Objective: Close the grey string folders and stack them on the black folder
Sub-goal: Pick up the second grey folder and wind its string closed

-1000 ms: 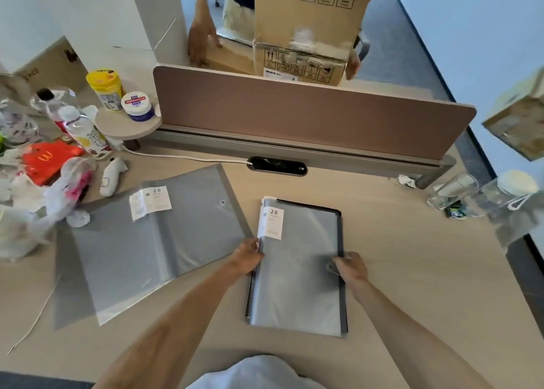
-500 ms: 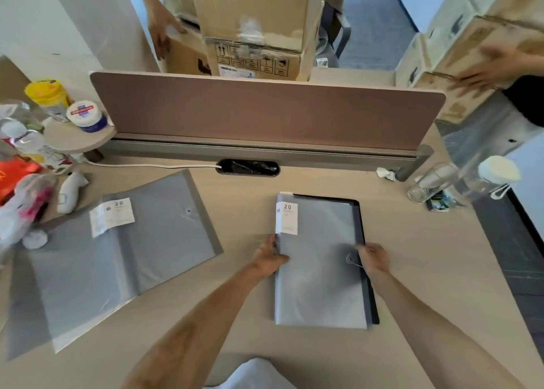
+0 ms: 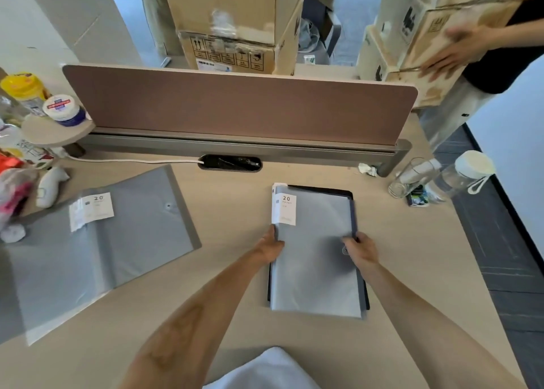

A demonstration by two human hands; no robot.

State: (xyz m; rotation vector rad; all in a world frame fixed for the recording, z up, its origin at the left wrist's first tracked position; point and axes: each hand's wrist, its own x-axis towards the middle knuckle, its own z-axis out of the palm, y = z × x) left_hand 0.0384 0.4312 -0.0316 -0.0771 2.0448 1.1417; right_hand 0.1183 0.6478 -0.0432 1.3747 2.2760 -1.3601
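Light wood desk (image 3: 412,256) up front, brown divider panel (image 3: 235,105) across its far edge w/ grey rail below. Cardboard boxes (image 3: 235,20) stacked behind it. Dark grey floor (image 3: 500,241) on the right, pale wall (image 3: 518,129) beyond, bright even light.

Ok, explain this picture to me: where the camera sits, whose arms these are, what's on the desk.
There is no machine here. The camera is worn on a person's head and looks down at their own bare arms. The left hand and right hand press on the two long edges of a closed grey folder, which lies on the black folder. A second grey folder lies open to the left on the wooden desk. A brown divider panel stands behind, with bottles at the right.
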